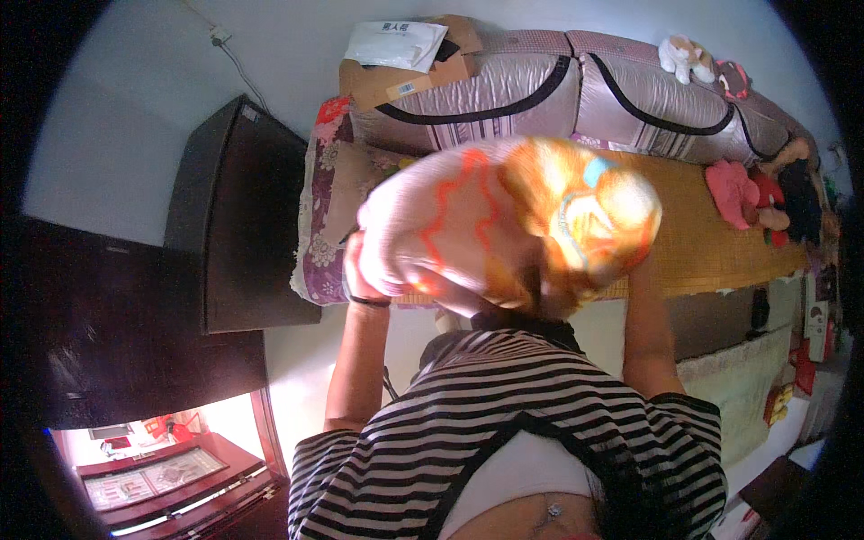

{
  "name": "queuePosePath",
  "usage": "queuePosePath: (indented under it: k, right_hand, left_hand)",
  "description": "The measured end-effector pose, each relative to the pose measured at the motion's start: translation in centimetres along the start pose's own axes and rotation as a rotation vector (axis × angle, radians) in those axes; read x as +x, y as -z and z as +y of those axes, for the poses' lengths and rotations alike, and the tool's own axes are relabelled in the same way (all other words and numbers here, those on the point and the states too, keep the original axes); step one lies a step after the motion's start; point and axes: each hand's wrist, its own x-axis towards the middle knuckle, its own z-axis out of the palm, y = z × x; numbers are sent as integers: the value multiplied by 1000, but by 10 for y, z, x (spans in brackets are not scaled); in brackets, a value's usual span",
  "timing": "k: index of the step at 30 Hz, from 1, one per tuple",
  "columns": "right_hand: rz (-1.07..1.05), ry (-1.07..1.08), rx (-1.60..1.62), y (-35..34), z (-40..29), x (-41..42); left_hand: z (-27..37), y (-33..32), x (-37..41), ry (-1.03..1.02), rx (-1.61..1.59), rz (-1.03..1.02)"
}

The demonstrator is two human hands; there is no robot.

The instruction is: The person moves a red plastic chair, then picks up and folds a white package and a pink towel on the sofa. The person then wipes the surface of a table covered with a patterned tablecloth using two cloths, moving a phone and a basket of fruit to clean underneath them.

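Note:
A soft bundled cloth, pink and orange with red zigzag lines (466, 223), is held up before my chest, slightly blurred. My left hand (364, 270), with a dark band at the wrist, grips its left end; the fingers are partly covered by it. At the cloth's right end is my right hand (638, 260), mostly hidden behind the fabric, so its fingers cannot be made out. Behind the bundle stands a long sofa with silvery back cushions (472, 94) and a woven mat (695, 223) on its seat.
A cardboard box (368, 84) with a white plastic bag (395, 44) rests on the sofa's left back. A dark cabinet (263, 223) stands left of the sofa. Plush toys, one a white and tan cat (685, 59), sit at the right, near a pink cloth item (729, 192).

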Motion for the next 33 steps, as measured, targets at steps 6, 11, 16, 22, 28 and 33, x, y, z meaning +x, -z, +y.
queuePosePath:
  k: [6,11,16,22,28,33]
  right_hand:
    - [-1,-235,-181,-15,113,0]
    - [5,-143,-53,5,64,27]
    - [-272,-76,136,66,-33,14]
    - [-492,271,272,38,-148,-19]
    - [58,163,-234,29,-140,39]
    - [160,-45,-328,26,-207,79]
  left_hand:
    - [4,-4,3,-274,103,134]
    - [76,19,-1,-373,33,-67]
    - [142,4,-30,-580,256,182]
    - [167,-16,-39,-576,529,331]
    - [113,73,-1,37,573,454]
    - [113,110,61,54,39,-107]
